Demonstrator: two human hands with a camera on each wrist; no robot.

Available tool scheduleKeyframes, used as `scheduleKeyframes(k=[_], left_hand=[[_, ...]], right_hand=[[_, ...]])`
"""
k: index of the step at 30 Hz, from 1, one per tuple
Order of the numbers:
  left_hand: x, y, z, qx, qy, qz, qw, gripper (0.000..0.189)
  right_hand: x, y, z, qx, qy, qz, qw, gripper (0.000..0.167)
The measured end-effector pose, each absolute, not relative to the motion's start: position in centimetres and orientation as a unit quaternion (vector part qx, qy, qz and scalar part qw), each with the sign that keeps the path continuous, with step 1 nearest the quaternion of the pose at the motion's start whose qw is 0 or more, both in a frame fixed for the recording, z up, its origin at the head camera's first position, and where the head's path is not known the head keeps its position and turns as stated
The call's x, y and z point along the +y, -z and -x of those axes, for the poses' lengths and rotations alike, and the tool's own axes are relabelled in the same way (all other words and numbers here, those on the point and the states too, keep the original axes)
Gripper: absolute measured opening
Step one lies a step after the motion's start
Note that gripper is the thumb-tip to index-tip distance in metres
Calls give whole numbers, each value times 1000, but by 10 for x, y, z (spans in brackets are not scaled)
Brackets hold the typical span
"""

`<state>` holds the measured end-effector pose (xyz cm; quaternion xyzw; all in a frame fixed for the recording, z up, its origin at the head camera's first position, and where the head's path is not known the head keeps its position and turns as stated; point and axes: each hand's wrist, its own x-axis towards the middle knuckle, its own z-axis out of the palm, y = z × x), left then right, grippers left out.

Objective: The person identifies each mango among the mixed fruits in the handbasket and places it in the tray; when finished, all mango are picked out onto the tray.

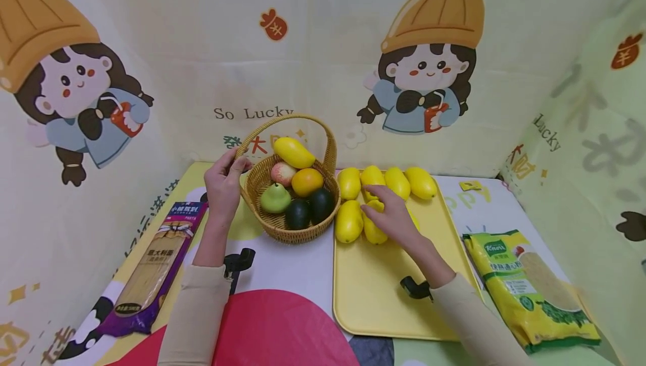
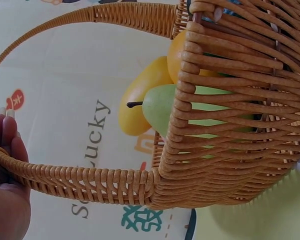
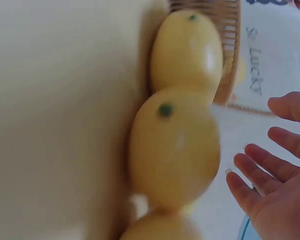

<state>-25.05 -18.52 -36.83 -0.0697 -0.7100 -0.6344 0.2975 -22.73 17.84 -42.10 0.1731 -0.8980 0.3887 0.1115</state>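
Observation:
My left hand (image 1: 224, 184) grips the handle of a wicker basket (image 1: 298, 235) on its left side; the left wrist view shows the fingers (image 2: 9, 131) around the handle. In the basket lie a yellow mango (image 1: 294, 152), a pinkish peach (image 1: 283, 174), an orange fruit (image 1: 307, 183), a green pear (image 1: 275, 198) and two dark avocados (image 1: 298, 214). My right hand (image 1: 393, 217) hovers over yellow mangoes (image 1: 349, 221) on a yellow tray (image 1: 393, 299), fingers spread and holding nothing. In the right wrist view its fingers (image 3: 265, 175) are apart from the mangoes (image 3: 175, 150).
A purple pack of pasta (image 1: 156, 265) lies left of the basket. Right of the tray is a yellow-green Knorr bag (image 1: 530, 290), with a small yellow item (image 1: 471, 185) behind it. Printed cloth walls (image 1: 313, 63) stand at the back and sides. The basket stands against the tray's left edge.

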Motion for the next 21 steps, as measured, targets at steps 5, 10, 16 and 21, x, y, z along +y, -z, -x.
scheduleKeyframes(k=[5, 10, 16, 21], left_hand=[[-185, 368, 251, -706, 641, 67, 294, 32], [-186, 368, 250, -712, 639, 61, 284, 34], [-185, 368, 249, -715, 638, 54, 282, 32], [-184, 366, 249, -715, 638, 49, 281, 31]], right_hand=[[148, 409, 239, -890, -402, -196, 90, 45], [121, 398, 253, -884, -404, -222, 73, 47], [97, 390, 274, -880, -417, -223, 47, 48], [80, 385, 296, -869, -441, -222, 30, 48]])
